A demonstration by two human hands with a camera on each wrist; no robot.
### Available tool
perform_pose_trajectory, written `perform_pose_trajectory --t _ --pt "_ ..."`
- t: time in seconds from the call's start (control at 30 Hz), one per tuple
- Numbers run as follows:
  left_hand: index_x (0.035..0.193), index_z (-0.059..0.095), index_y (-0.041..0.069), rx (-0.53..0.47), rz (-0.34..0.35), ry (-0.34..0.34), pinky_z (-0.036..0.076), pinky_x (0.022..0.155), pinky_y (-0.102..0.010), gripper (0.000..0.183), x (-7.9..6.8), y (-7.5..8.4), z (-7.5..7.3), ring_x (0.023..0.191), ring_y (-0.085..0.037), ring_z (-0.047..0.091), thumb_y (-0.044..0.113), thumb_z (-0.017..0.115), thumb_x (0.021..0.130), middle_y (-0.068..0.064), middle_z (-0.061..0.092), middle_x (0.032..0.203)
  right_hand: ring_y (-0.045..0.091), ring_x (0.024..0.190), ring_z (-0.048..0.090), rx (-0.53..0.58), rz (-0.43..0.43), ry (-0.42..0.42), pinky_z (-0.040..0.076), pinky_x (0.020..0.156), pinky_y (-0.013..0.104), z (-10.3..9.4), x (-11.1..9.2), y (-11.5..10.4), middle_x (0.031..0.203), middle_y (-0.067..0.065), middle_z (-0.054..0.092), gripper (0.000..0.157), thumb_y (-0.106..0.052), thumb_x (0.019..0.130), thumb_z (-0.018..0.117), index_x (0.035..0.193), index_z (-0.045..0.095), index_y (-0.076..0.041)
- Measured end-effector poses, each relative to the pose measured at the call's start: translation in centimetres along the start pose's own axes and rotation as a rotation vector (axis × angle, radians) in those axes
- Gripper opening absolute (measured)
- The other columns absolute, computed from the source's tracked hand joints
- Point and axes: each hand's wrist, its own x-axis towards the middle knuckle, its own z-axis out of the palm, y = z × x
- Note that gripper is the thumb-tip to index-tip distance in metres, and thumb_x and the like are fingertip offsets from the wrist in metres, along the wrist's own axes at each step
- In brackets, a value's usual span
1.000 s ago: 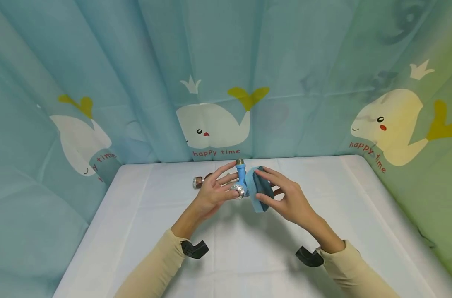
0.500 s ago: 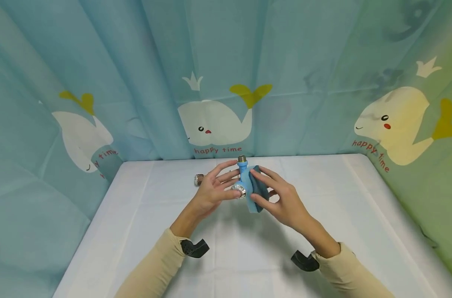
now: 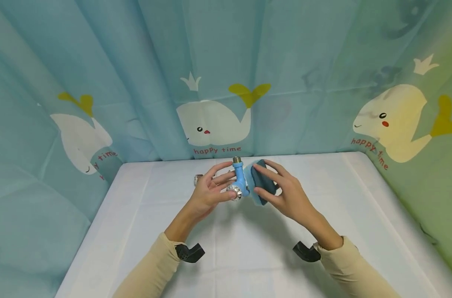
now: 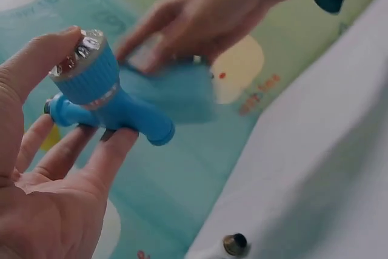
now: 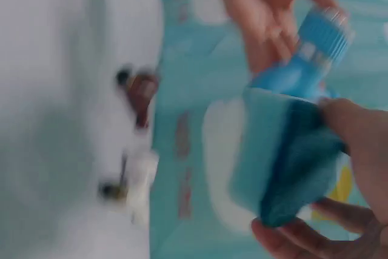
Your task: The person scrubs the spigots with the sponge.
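In the head view my left hand [image 3: 209, 192] holds a blue angle valve [image 3: 240, 176] upright, threaded brass end at the top. The thumb presses its shiny faceted knob [image 3: 233, 192], while the fingertips support the opposite side, as the left wrist view shows on the valve body [image 4: 130, 113]. My right hand [image 3: 291, 194] grips a two-layer sponge [image 3: 265, 183], light blue foam toward the valve and dark scouring pad outward. Thumb and fingers span the sponge [image 5: 303, 162] in the right wrist view, where it partly covers the valve. The sponge is motion-blurred in the left wrist view.
Behind my left hand, a brown valve [image 5: 139, 92] lies on the white-covered table [image 3: 244, 252]; just its knob end shows in the head view. A white valve-like piece [image 5: 140, 177] lies near it, blurred. Blue curtains [image 3: 218, 62] with whale prints stand behind the table.
The sponge moved left against the valve half a second ago, partly overlapping it, and is now drawn back right and a little higher. The left hand with the valve has shifted slightly left.
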Motion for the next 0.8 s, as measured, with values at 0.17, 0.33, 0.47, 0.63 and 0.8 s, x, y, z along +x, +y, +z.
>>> perform_pose_trajectory --t 0.17,0.33,0.47,0.63,0.8 --pt "0.156 0.036 0.007 -0.047 0.043 0.046 0.055 0.097 -0.033 0.096 0.1 0.5 0.4 0.135 -0.034 0.054 0.018 0.091 0.079 -0.027 0.047 0.152 0.026 0.097 0.071 0.107 0.008 -0.031 0.06 0.068 0.029 0.5 -0.1 -0.2 0.151 0.021 0.05 0.062 -0.016 0.091 0.081 0.148 0.058 -0.012" --pt "0.158 0.033 0.006 -0.136 0.054 0.122 0.057 0.092 -0.031 0.093 -0.1 0.3 0.5 0.123 -0.024 0.064 0.014 0.087 0.083 -0.027 0.043 0.155 0.029 0.099 0.07 0.071 0.003 0.067 0.061 0.065 0.033 0.7 0.0 -0.5 0.148 0.02 0.053 0.064 -0.012 0.085 0.086 0.144 0.061 -0.013" --pt "0.159 0.03 0.005 -0.173 0.076 0.149 0.058 0.088 -0.029 0.085 -0.3 -0.1 0.8 0.116 -0.022 0.066 0.004 0.078 0.088 -0.028 0.041 0.155 0.036 0.108 0.068 -0.008 0.006 0.029 0.061 0.074 0.046 0.8 0.2 -1.1 0.148 0.021 0.052 0.062 -0.021 0.089 0.083 0.146 0.06 -0.016" --pt "0.157 0.033 0.006 -0.2 0.106 0.218 0.058 0.089 -0.032 0.078 -0.3 -0.3 1.0 0.108 -0.021 0.068 -0.002 0.07 0.089 -0.029 0.045 0.151 0.036 0.104 0.069 -0.038 0.072 0.011 0.061 0.072 0.047 0.9 0.1 -1.3 0.144 0.021 0.055 0.059 -0.022 0.088 0.084 0.143 0.063 -0.017" --pt "0.156 0.032 0.009 -0.175 0.087 0.244 0.057 0.095 -0.037 0.075 0.0 -0.1 1.5 0.111 -0.022 0.066 -0.004 0.066 0.09 -0.026 0.045 0.15 0.04 0.105 0.068 -0.083 0.079 0.015 0.061 0.073 0.05 1.2 -0.1 -1.6 0.141 0.025 0.055 0.058 -0.027 0.09 0.082 0.144 0.062 -0.017"
